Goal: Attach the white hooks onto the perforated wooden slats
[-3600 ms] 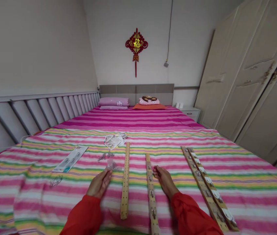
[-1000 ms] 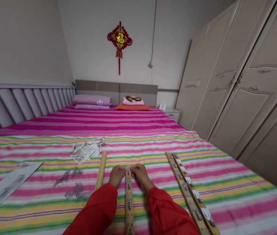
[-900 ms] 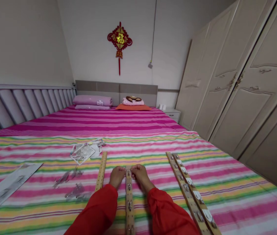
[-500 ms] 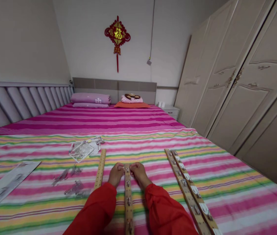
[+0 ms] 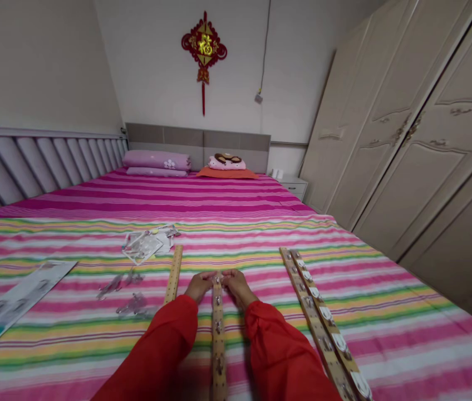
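From the left, we see a card [image 5: 23, 302] lying slanted, then clear packets [image 5: 133, 304] loose near the bare strip [image 5: 173, 275]. Our left hand [image 5: 198, 287] meets the far end of the middle strip [image 5: 218, 346], which runs straight toward us, perhaps for easy reach. Our right hand [image 5: 238, 287] mirrors it, presumably to steady both sides; the fingers curl inward, though we cannot tell whether they pinch anything. Two strips [image 5: 321, 341] lie side by side well clear.

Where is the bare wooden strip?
In the head view, the bare strip lies left of the middle, its near end hidden by the left sleeve, with the left hand to its right.
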Demonstrator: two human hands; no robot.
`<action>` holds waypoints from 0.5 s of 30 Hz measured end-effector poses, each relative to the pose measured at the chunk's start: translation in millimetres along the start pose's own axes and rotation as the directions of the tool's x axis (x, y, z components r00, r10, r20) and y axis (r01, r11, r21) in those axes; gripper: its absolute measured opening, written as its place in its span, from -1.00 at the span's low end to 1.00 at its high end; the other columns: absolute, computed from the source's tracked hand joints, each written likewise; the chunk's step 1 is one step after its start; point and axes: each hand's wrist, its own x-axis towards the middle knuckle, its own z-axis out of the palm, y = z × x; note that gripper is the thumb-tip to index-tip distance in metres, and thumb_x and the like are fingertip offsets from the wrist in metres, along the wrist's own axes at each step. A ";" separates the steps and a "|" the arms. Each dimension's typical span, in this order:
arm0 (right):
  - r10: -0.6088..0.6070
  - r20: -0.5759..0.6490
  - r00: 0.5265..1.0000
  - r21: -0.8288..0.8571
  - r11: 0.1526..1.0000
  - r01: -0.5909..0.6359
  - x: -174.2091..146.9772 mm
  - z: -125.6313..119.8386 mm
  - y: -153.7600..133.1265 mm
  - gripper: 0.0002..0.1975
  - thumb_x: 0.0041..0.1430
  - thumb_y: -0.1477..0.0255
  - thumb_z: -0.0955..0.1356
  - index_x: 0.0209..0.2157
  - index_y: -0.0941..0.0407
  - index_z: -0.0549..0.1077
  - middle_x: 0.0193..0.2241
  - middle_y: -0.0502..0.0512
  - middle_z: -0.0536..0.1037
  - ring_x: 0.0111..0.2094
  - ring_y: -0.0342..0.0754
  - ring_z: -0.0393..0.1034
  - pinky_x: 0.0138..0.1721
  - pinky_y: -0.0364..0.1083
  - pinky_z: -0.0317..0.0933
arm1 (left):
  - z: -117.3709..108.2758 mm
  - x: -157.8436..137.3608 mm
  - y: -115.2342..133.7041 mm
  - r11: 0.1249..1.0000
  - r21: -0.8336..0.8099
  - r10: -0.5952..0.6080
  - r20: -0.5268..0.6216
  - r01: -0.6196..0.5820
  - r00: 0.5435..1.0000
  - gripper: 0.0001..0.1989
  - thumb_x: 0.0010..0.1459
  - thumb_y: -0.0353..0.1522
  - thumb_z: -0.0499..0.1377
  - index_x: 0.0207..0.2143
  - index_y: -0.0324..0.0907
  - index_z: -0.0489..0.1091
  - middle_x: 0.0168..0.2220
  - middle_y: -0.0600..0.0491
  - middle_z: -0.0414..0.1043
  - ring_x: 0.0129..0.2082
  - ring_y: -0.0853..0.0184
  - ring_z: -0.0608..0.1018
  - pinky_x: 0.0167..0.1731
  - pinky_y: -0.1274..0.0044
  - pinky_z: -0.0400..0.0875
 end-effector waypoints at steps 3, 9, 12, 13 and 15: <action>0.015 0.018 1.000 0.001 1.000 -0.015 1.1 -0.6 0.0 -0.73 -0.44 0.64 0.34 -0.53 0.14 0.34 -0.77 -0.19 0.37 -0.72 -0.20 0.19 -0.63 -0.20 0.03 | -0.3 3.0 -0.8 1.000 0.017 -0.013 0.012 0.013 1.000 -0.67 -0.41 -0.56 0.36 -0.43 -0.27 0.54 -0.54 0.07 0.54 -0.40 0.29 0.55 -0.31 0.48 0.43; 0.032 0.052 0.998 0.016 0.999 -0.033 -1.7 -4.6 -0.5 -0.69 -0.45 0.62 0.38 -0.50 0.14 0.34 -0.73 -0.17 0.40 -0.72 -0.22 0.18 -0.65 -0.21 0.00 | 1.0 10.2 -5.1 0.999 0.030 -0.034 0.022 0.033 0.999 -0.67 -0.40 -0.59 0.34 -0.43 -0.29 0.55 -0.54 0.04 0.54 -0.41 0.28 0.55 -0.32 0.47 0.42; 0.035 0.069 0.997 0.028 0.999 -0.037 -8.6 -7.3 -2.1 -0.70 -0.40 0.54 0.41 -0.47 0.15 0.35 -0.73 -0.15 0.40 -0.70 -0.21 0.20 -0.65 -0.22 0.00 | 0.6 9.4 -7.1 0.999 0.022 -0.030 0.023 0.029 0.999 -0.65 -0.33 -0.53 0.36 -0.35 -0.30 0.55 -0.48 0.00 0.56 -0.37 0.27 0.56 -0.26 0.47 0.42; 0.034 0.072 0.997 0.032 0.999 -0.036 -12.1 -8.1 -2.7 -0.72 -0.38 0.49 0.42 -0.47 0.15 0.35 -0.73 -0.14 0.39 -0.70 -0.21 0.21 -0.65 -0.22 0.01 | 0.2 8.4 -7.7 1.000 0.019 -0.024 0.020 0.024 1.000 -0.65 -0.29 -0.49 0.36 -0.31 -0.29 0.55 -0.45 -0.01 0.56 -0.34 0.27 0.56 -0.24 0.46 0.42; 0.026 0.071 0.997 0.036 0.999 -0.029 -21.1 -9.7 -3.7 -0.74 -0.33 0.41 0.43 -0.51 0.15 0.36 -0.72 -0.13 0.38 -0.69 -0.21 0.21 -0.66 -0.22 0.00 | -1.2 5.8 -8.8 1.000 0.019 -0.007 0.003 0.007 1.000 -0.64 -0.20 -0.43 0.34 -0.24 -0.27 0.53 -0.38 -0.04 0.57 -0.29 0.27 0.57 -0.18 0.46 0.41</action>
